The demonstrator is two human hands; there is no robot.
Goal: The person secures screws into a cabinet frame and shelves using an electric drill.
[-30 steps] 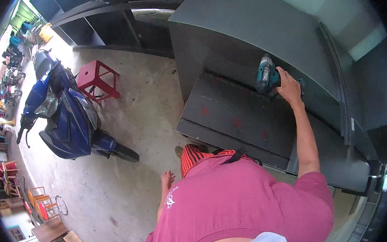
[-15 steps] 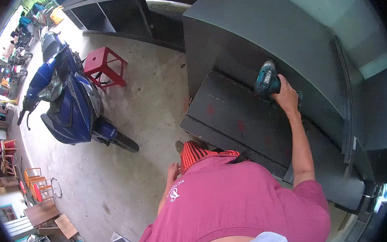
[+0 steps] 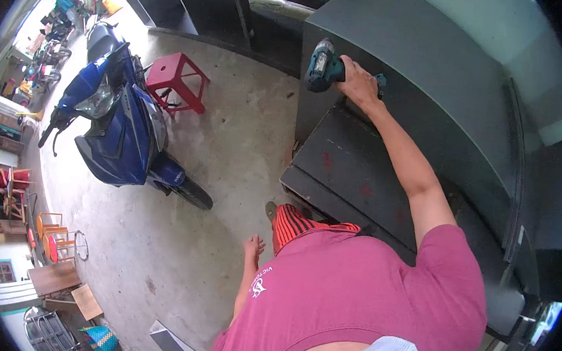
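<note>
In the head view my right hand (image 3: 360,81) is wrapped around the handle of a teal and black cordless drill (image 3: 324,65). The drill is held up near the left end of a large dark grey cabinet (image 3: 396,59), above a lower black panelled box (image 3: 355,161). Whether the drill's tip touches anything cannot be made out. My left hand (image 3: 253,246) hangs at my side over the concrete floor, fingers apart and holding nothing.
A blue motorbike (image 3: 127,117) stands to the left beside a red plastic stool (image 3: 177,80). Dark shelving (image 3: 208,15) lies along the far side. Boards (image 3: 58,279), chairs (image 3: 50,233) and a woven bag (image 3: 102,339) are at the lower left.
My right hand has carried the drill left and farther out, from over the black box to the cabinet's left end. My left hand's fingers now show more clearly. The view has shifted.
</note>
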